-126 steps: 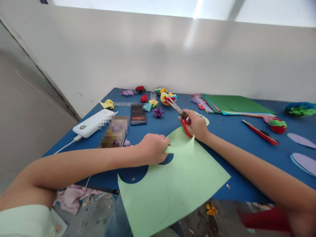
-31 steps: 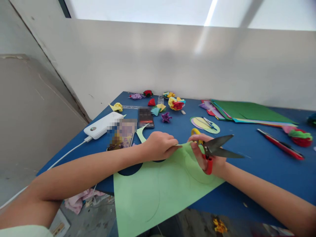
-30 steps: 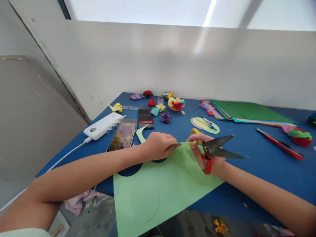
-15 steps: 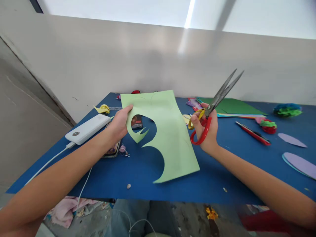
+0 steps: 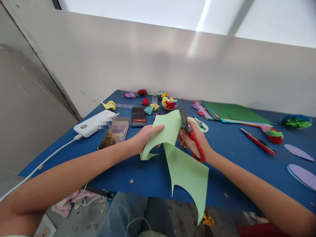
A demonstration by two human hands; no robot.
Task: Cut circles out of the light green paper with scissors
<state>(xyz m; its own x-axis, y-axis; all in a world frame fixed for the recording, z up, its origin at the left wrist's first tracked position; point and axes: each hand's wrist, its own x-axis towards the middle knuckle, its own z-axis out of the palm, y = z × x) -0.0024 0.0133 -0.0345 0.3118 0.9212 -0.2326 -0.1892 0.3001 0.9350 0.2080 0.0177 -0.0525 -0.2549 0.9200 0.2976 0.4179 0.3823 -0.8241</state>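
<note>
My left hand (image 5: 143, 138) grips the upper left part of a light green paper sheet (image 5: 185, 168) with curved cut-outs, held up above the blue table (image 5: 153, 174). My right hand (image 5: 197, 141) is closed round the red and yellow handles of a pair of scissors (image 5: 187, 128). The dark blades point up and away, right at the sheet's upper right edge. The sheet's lower part hangs down past the table's near edge.
A white power bank (image 5: 93, 122) with a cable, two phones (image 5: 138, 116) and small crumpled paper flowers (image 5: 169, 103) lie at the back left. Coloured paper sheets (image 5: 234, 112), a red utility knife (image 5: 258, 141) and purple paper ovals (image 5: 302, 168) lie to the right.
The sheet was lifted off the table, turned upright, then lowered. The scissors swung from pointing right to pointing up and now sit against the sheet's edge.
</note>
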